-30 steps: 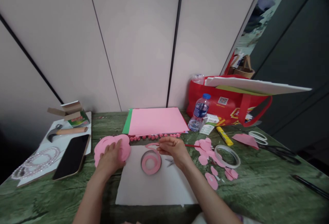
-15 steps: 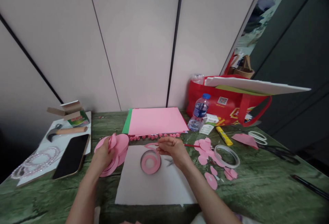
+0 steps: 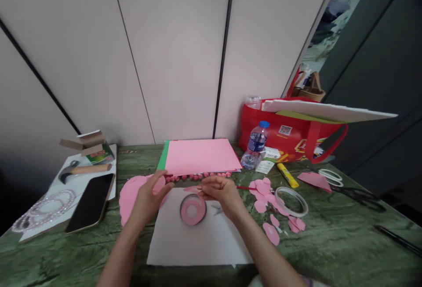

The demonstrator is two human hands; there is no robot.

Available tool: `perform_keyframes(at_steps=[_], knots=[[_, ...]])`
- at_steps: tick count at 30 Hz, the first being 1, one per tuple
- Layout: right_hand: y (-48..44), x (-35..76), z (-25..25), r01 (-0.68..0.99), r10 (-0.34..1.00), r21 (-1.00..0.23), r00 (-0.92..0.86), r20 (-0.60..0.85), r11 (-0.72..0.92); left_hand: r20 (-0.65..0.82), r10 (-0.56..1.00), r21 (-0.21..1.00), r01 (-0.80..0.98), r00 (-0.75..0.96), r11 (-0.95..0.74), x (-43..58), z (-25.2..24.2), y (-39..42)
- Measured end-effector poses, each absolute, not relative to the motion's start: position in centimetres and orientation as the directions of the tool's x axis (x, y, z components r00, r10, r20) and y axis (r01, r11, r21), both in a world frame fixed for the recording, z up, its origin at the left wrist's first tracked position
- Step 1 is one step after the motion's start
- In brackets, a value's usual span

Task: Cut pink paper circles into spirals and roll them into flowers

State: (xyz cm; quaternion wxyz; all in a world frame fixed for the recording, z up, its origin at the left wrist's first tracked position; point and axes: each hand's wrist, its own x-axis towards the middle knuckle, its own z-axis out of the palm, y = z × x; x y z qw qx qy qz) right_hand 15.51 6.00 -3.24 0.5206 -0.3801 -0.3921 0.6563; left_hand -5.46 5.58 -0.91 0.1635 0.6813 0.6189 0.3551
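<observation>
Looks like matt paper on the pink rounded cutouts (image 3: 130, 197) and, near the back edge of the green wood-grained table (image 3: 75, 260), on pink rectangular sheets (image 3: 202, 156); shines as clear plastic on the blue-capped bottle (image 3: 255, 146).

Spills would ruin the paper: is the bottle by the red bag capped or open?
Capped: a blue cap sits on top of the upright bottle; how tightly, I cannot tell.

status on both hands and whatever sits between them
Left hand open, by pink discs. Right hand pinching pink strip. Pink roll on white sheet between.
</observation>
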Motion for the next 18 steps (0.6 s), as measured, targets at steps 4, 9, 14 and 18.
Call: perform_keyframes(at_steps=[4,9,14,18], knots=[[5.9,15.5,-3.1,-0.393,0.984,-0.910,-0.160,-0.072,-0.131,0.202,0.976,0.798,0.565,0.075,-0.209,-1.7,0.2,4.4],[5.7,15.4,-2.8,-0.409,0.988,-0.904,-0.136,-0.073,-0.123,0.159,0.987,0.888,0.432,0.031,-0.156,-1.0,0.0,3.9],[5.6,15.3,-2.6,-0.399,0.991,-0.910,-0.118,-0.070,-0.112,0.155,0.987,0.929,0.331,0.048,-0.162,-0.9,0.4,3.6],[5.6,15.2,-2.4,-0.394,0.994,-0.913,-0.071,-0.084,-0.105,0.207,0.977,0.897,0.388,0.055,-0.212,-0.5,0.4,3.4]])
